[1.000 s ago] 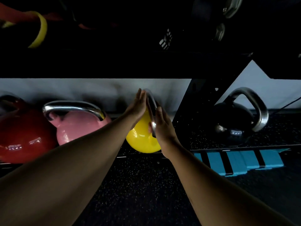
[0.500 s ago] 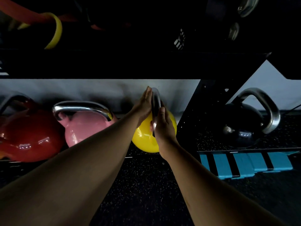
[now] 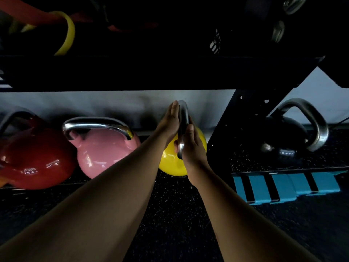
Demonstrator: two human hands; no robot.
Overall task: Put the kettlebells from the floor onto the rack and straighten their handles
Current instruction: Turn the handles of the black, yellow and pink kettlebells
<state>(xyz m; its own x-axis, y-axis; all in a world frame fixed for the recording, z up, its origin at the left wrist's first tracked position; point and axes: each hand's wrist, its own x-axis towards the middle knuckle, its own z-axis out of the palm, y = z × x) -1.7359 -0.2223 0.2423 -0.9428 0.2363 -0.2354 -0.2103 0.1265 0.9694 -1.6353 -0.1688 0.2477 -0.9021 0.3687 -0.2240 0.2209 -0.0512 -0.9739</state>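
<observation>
Gym or fitness room, storage corner. Evidence: black steel rack (image 3: 251,114) with a low shelf holding a red kettlebell (image 3: 35,159), pink kettlebell (image 3: 105,148) and yellow kettlebell (image 3: 170,163); black kettlebell (image 3: 283,137) on speckled rubber flooring (image 3: 170,214). Coloured resistance bands (image 3: 66,35) hang on the upper tier.
</observation>
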